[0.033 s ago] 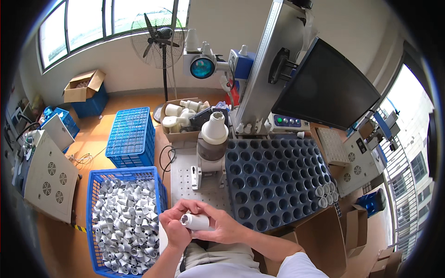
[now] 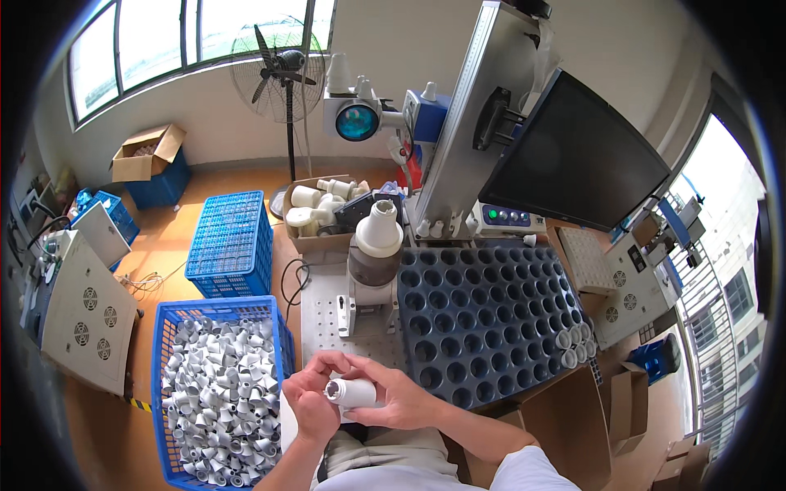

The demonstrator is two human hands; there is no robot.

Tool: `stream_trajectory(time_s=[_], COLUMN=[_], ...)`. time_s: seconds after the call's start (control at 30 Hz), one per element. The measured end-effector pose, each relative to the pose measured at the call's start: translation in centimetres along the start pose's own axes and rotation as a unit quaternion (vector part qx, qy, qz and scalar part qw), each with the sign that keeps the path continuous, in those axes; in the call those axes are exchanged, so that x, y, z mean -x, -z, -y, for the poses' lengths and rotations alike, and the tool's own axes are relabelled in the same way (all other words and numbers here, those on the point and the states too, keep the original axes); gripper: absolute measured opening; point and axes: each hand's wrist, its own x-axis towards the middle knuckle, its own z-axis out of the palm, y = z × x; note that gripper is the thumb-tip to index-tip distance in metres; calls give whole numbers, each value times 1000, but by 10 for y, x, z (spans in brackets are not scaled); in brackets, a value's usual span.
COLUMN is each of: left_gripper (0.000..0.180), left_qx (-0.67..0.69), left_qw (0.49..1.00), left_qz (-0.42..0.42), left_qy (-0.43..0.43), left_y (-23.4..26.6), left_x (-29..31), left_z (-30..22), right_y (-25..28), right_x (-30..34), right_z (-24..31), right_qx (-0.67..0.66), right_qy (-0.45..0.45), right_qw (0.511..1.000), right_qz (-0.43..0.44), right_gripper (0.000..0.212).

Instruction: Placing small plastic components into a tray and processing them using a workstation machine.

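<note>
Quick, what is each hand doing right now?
Left hand: closed around the end of the small white plastic cone-shaped part.
Right hand: closed on the same part, from its other side.

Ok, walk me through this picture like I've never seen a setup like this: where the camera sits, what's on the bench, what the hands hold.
The camera sits on the person's head and looks down through a fisheye lens, so straight edges bend. No robot here: two bare hands work. The left hand and right hand together hold one small white plastic part. Left of them, a blue crate is full of similar white parts. Ahead lies a dark tray of round pockets, mostly empty, with a few white parts at its right edge. Behind the tray stands a machine with a fixture carrying a white part, and a dark monitor.
</note>
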Motion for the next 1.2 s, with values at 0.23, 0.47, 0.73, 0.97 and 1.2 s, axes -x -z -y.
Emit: stream_trajectory(time_s=[0.23, 0.47, 0.73, 0.97, 1.2], left_gripper=[22, 35, 36, 34, 47], left_qx=[-90, -398, -444, -443, -426], left_qw=[991, 916, 892, 894, 903], left_qz=[21, 50, 56, 45, 39], left_qy=[-99, -29, -66, -60, -43], left_y=[71, 85, 88, 81, 83], left_x=[14, 56, 56, 53, 64], left_z=[50, 104, 106, 96, 104], right_y=[96, 192, 226, 205, 223], right_x=[-27, -153, -317, -424, -463], right_z=[103, 184, 231, 256, 211], right_qx=[45, 329, 229, 282, 352], right_qy=[207, 247, 260, 246, 149], right_qw=[961, 837, 893, 894, 879], right_qz=[-181, -361, -286, -246, -285], right_gripper=[41, 32, 30, 29, 35])
